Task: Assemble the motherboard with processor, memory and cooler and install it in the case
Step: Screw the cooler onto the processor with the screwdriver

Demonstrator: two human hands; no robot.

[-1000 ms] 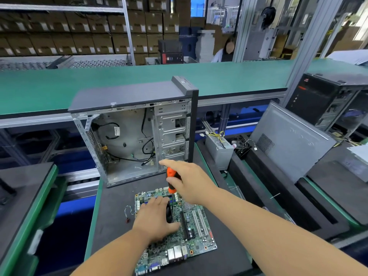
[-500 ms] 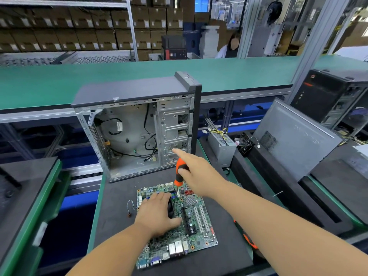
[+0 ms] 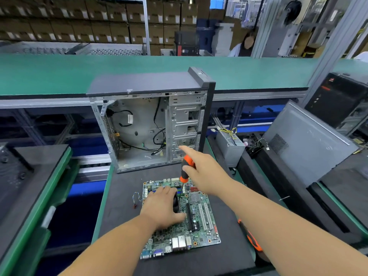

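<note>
Head view shows the right hand [image 3: 205,174] wrapped round the orange-and-black handle of a screwdriver [image 3: 186,169], forefinger stretched out along the top, shaft pointing down at the motherboard [image 3: 199,222]. Just below and to the left of that grip, the left hand [image 3: 161,208] presses a black cooler [image 3: 175,202] onto the board, fingers curled over it and thumb out to the side; most of the cooler is hidden under the palm. The screwdriver tip appears to meet the board right beside the cooler's far edge, probably at a mounting screw.

The board lies flat on the dark mat [image 3: 123,196], its rear ports towards the person. Beyond the grip stands the open tower case [image 3: 151,124], loose cables hanging inside.

The board looks thin, stiff and light, but fragile: it is best lifted by its bare edges, away from slots and solder points. The cooler could shift if the holding pressure eases. A second orange-handled tool [image 3: 251,238] lies on the mat beneath the right forearm.
</note>
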